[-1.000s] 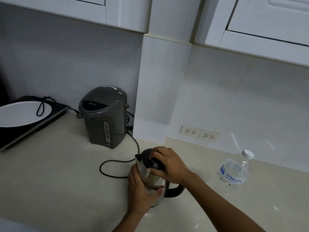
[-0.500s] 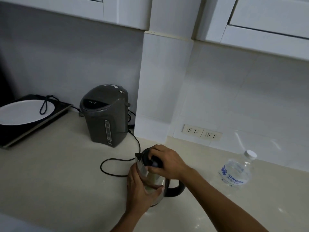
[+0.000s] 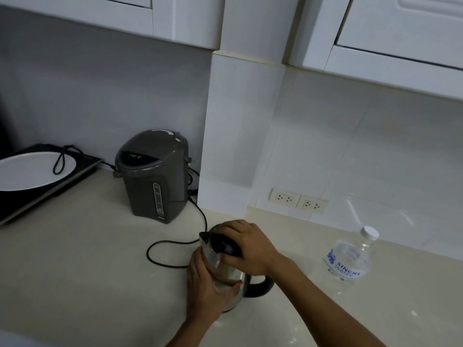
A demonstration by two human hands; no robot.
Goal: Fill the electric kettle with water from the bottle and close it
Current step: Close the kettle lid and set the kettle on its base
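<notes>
A steel electric kettle [image 3: 226, 274] with a black lid [image 3: 223, 244] and black handle stands upright on the cream counter, near its front. My left hand [image 3: 205, 291] wraps around the kettle's steel body. My right hand [image 3: 246, 247] lies on top, fingers gripping the black lid, which looks down on the kettle. To the right, a clear plastic water bottle [image 3: 349, 261] with a white cap and blue label stands on the counter, apart from both hands, its cap on.
A grey hot-water dispenser [image 3: 152, 175] stands behind the kettle, a black cord [image 3: 175, 242] looping between them. A black cooktop [image 3: 82, 165] with a white plate [image 3: 30, 170] sits far left. Two wall sockets [image 3: 298, 200] are behind; white cabinets hang overhead.
Both hands stay on the kettle; the right hand's fingers shift slightly over the lid. The view has moved a little. The bottle has not moved.
</notes>
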